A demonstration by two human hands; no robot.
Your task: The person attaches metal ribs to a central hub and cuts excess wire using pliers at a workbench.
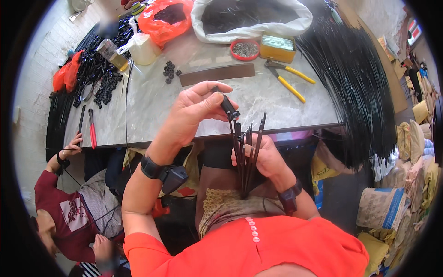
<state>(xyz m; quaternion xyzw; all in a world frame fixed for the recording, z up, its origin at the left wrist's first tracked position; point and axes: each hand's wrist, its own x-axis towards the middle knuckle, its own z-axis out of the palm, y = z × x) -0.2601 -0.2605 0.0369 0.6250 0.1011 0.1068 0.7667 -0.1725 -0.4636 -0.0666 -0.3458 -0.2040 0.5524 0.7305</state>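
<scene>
My left hand is raised over the table's near edge, its thumb and fingers pinched round a short black cylindrical piece. Just below and to the right, my right hand is closed round a bundle of thin black ribs, which looks like part of an umbrella frame. The ribs stand roughly upright above my lap, their upper ends spread apart. One rib reaches up to the black piece; whether they are joined I cannot tell. The fingers partly hide the middle of the bundle.
On the grey table lie a brown strip, yellow-handled cutters, a red dish of small metal parts and a yellow box. Long black rods hang over the right edge. A co-worker sits at the left.
</scene>
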